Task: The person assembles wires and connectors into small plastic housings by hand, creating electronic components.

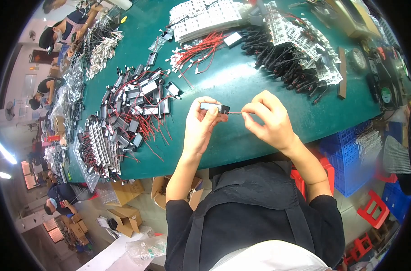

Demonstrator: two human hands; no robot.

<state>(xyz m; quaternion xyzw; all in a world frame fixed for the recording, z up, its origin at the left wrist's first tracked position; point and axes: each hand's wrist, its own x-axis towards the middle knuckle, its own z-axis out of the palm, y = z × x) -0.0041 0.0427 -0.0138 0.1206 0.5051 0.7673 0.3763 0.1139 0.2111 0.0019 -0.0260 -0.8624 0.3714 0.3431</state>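
Note:
My left hand (200, 124) is closed round a small black rectangular casing (222, 109) with a pale grey face, held just above the near part of the green table (183, 149). From the casing's right end runs a short red and black wire (235, 113). My right hand (271, 119) pinches that wire between thumb and fingertips; its end is hidden in the fingers. To the left of my hands lies a heap of similar black casings (133, 99) with red wires trailing from them. Beyond my hands is a bundle of red wires (201, 50) with white connectors.
White slotted trays (205, 18) are stacked at the far side. Many black cables (277, 58) lie at the far right beside a wooden bar (342, 72). A blue crate (347, 158) and red stools (374, 208) stand right of me. Other people (63, 198) work at the left.

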